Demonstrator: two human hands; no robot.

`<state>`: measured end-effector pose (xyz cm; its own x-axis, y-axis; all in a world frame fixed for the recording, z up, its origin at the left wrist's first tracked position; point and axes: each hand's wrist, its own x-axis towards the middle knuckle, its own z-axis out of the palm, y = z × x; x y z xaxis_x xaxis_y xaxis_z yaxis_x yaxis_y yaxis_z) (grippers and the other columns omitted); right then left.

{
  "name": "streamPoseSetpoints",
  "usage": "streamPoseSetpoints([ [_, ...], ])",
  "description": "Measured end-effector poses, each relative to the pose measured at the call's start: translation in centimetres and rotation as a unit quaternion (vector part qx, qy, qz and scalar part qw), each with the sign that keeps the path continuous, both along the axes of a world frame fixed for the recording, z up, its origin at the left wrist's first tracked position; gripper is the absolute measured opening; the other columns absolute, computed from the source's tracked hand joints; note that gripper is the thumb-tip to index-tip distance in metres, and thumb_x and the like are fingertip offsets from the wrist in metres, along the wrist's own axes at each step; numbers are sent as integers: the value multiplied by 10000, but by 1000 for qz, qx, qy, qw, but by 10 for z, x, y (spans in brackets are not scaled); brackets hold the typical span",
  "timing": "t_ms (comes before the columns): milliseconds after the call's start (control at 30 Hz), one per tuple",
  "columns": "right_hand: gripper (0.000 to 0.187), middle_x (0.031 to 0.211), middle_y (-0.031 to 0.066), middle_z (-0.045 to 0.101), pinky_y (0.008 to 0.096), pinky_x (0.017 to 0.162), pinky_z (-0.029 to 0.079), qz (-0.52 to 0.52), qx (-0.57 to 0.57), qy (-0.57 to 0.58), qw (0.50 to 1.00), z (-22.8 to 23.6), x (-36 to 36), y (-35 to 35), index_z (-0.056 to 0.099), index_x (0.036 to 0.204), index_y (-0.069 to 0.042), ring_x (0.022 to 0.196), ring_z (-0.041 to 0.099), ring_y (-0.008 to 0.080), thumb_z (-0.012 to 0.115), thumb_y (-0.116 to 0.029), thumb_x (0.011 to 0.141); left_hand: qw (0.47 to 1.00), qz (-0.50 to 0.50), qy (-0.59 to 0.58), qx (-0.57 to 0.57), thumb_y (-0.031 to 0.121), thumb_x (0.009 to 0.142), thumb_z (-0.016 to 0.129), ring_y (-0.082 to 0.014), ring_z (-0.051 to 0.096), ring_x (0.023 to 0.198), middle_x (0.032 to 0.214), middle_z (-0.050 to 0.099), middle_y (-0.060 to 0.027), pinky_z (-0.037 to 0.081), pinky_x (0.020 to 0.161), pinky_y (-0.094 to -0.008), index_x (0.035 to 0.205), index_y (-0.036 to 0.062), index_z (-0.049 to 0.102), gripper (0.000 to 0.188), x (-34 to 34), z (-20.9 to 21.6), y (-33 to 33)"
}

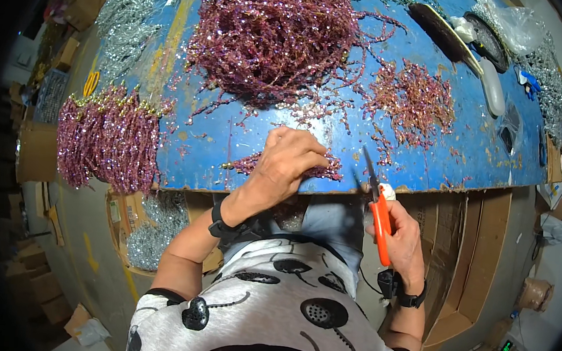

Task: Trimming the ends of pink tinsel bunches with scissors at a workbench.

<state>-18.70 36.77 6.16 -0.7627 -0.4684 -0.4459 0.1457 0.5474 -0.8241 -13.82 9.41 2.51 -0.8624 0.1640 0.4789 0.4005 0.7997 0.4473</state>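
Observation:
My left hand (287, 159) is closed over a short bunch of pink glittery strands (324, 170), lying near the table's front edge. The bunch's ends stick out on both sides of the hand; the fingertips are partly hidden. My right hand (400, 239) grips orange-handled scissors (380, 226), their dark blades apart and pointing away over the table edge. A few inches separate the blades from the bunch. Beyond my hands rises a big tangled heap of pink glitter strands (272, 36). A looser pile of short pink cuttings (415, 103) lies to its right.
Neatly laid pink bundles (109, 139) hang over the left front edge of the blue table (473, 161), near yellow scissors (91, 84). Silver strands (131, 22) lie behind them. A brush (445, 38) rests at the back right. Cardboard boxes (466, 256) stand below the table.

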Motion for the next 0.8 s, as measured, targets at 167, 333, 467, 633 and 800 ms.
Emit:
streamPoseSetpoints([
  [167, 413, 801, 64, 560, 305, 660, 460, 65, -18, 0, 998, -3, 2, 4, 514, 1180, -27, 696, 525, 156, 645, -109, 796, 995, 100, -27, 10, 97, 778, 730, -262, 548, 866, 872, 578, -69, 374, 795, -376, 979, 91, 656, 214, -10, -8, 14],
  [333, 523, 786, 123, 554, 382, 705, 468, 93, -10, 7, 996, -5, 2, 0, 466, 1245, -52, 707, 549, 272, 719, -153, 798, 994, 85, -65, 9, 68, 771, 724, -263, 534, 835, 833, 549, -70, 365, 762, -372, 954, 86, 633, 205, -17, -9, 12],
  [467, 538, 776, 131, 553, 388, 691, 468, 104, -25, 41, 993, -10, 3, 1, 463, 1244, -49, 695, 551, 285, 731, -160, 791, 994, 78, -61, 42, 54, 793, 698, -264, 545, 820, 833, 564, -71, 369, 765, -363, 896, 79, 636, 123, -16, -9, 9],
  [633, 602, 834, 170, 616, 425, 700, 474, 140, -23, 41, 989, -5, 6, -1, 453, 1259, -45, 743, 593, 377, 779, -175, 770, 990, 88, -53, 99, 56, 812, 694, -251, 576, 816, 844, 621, -77, 385, 798, -353, 903, 56, 654, 99, -9, -10, 9],
  [800, 702, 894, 200, 651, 464, 723, 484, 189, 13, 38, 981, 10, 11, -12, 398, 1305, -58, 843, 630, 443, 808, -248, 769, 984, 94, -22, 149, 48, 815, 698, -236, 606, 824, 863, 664, -72, 407, 822, -342, 927, 39, 679, 114, -4, -5, 11],
])
